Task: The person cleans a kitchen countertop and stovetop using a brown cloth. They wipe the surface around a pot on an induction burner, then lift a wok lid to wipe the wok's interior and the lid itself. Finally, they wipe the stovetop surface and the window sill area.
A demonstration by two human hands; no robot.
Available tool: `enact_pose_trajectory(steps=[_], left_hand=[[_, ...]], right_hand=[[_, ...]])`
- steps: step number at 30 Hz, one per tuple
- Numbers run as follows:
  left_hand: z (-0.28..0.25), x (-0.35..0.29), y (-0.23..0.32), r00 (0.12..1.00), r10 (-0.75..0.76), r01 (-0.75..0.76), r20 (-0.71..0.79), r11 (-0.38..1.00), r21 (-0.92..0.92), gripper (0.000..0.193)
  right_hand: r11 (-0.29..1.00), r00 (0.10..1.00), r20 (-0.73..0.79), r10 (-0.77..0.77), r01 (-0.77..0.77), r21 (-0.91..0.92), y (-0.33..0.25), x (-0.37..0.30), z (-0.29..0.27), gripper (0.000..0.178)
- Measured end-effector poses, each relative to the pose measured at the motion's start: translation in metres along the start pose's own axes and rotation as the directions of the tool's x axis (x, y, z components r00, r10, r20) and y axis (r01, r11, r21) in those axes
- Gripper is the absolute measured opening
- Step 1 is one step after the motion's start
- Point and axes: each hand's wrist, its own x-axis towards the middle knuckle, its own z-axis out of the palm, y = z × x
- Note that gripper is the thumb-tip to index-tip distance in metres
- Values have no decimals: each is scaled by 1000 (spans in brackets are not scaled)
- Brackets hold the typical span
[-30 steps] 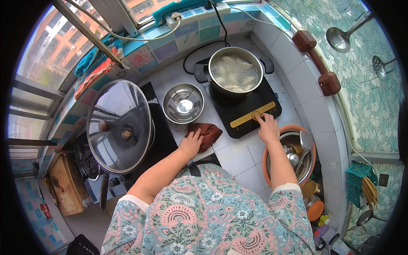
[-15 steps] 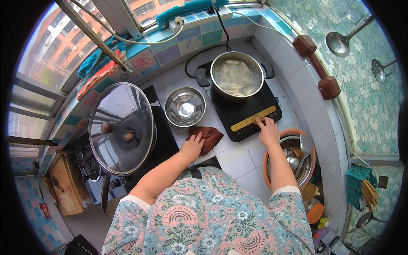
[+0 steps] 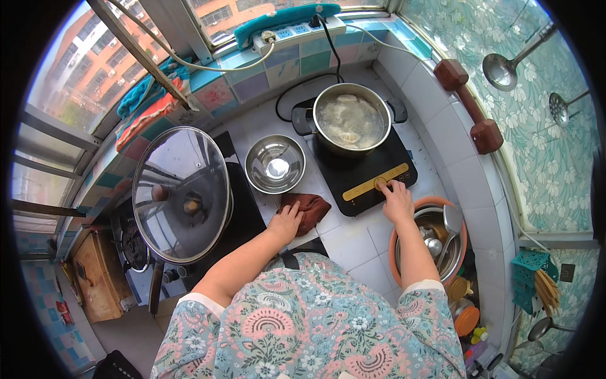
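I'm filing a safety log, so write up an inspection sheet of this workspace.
Surface: white tiled counter
Job's things: pot of liquid and pale food on black cooktop; brown cloth
Clutter: steel bowl, glass-lidded pan, orange-rimmed basin of utensils
Grips: left grip on the cloth; right grip at the cooktop's gold panel
Cables: black cable from power strip toward cooktop; pale cable leading left
Surroundings: brown dumbbell, steel ladle, right

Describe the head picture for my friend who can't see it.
A person's right hand touches the gold panel on a black cooktop under a pot of food; the left hand rests on a brown cloth beside a metal bowl.
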Motion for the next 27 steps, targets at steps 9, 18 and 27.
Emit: enact_pose_trajectory(steps=[9, 18, 27], left_hand=[[3, -1, -13, 973, -35, -32, -227, 957, -288, 41], [-102, -69, -18, 997, -15, -72, -72, -372, -926, 38], [-139, -98, -5, 961, 177, -165, -214, -257, -952, 67]], right_hand=[[1000, 1000, -6, 3, -3, 27, 1, 1, -2, 59], [103, 965, 263, -4, -261, 960, -45, -13, -28, 72], [-409, 865, 406, -295, -498, 765, -135, -43, -61, 43]])
